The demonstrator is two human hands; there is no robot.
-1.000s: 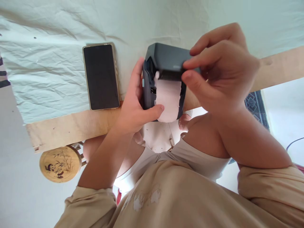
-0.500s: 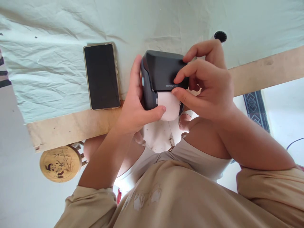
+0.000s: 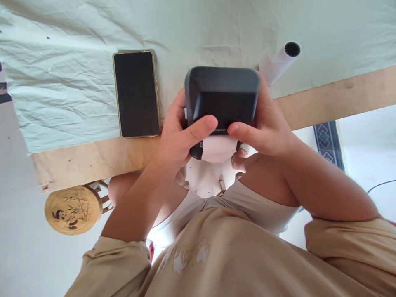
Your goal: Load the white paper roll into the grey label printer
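table (image 3: 93,159) draped in pale cloth (image 3: 62,95) | dark label printer (image 3: 222,99) held above the table's near edge | left hand (image 3: 177,138) and right hand (image 3: 262,132) clasp its sides, thumbs pressing the lid | phone (image 3: 136,94) lies left | white paper (image 3: 218,149) pokes out below | paper roll (image 3: 278,62) beyond

- Centre frame, I see a dark grey matt plastic printer box (image 3: 222,97), smooth.
- White paper strip (image 3: 216,149) beneath it.
- Upper area: wrinkled pale cloth sheet (image 3: 62,95).
- Glossy black glass phone (image 3: 136,94).
- Bare rough wooden table edge (image 3: 93,159).
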